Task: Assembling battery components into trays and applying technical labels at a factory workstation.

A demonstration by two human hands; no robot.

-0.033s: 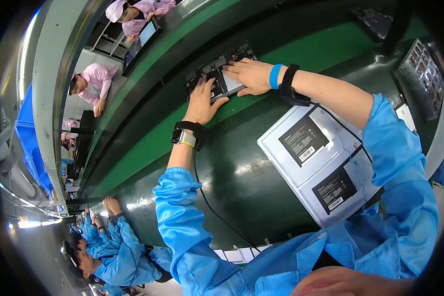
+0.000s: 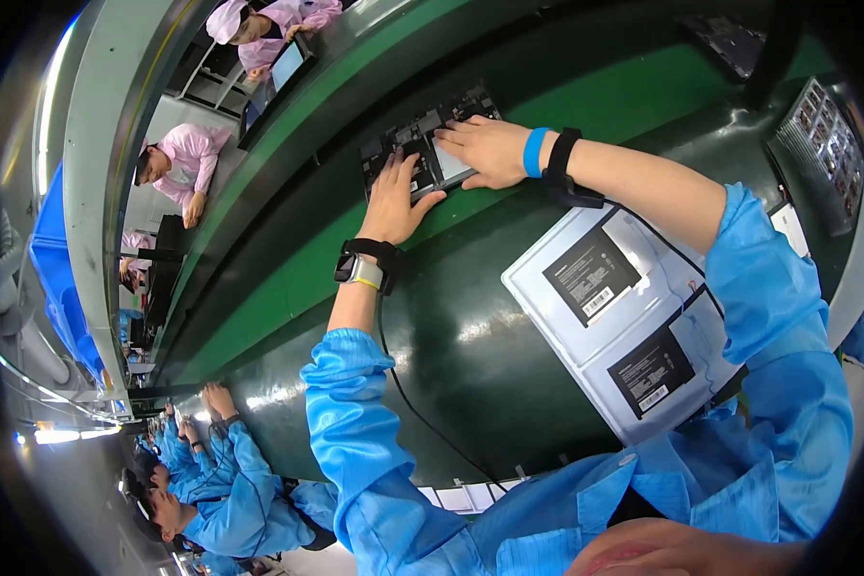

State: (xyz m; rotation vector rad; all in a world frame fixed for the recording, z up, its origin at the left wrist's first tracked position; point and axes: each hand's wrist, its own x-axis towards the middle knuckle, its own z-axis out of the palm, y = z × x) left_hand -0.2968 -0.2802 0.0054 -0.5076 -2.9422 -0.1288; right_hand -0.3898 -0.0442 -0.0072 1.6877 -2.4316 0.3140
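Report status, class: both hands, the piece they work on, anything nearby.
Left hand and right hand flat on dark open device. Device on green belt. Grey tray beside right forearm, apart.

Two black rectangular labels sit on the pale grey panel.

No visible change btwn frames: left hand & right hand rest on the same spots of the open device, fingers spread alike.

Green belt, blue sleeves, grey tray.
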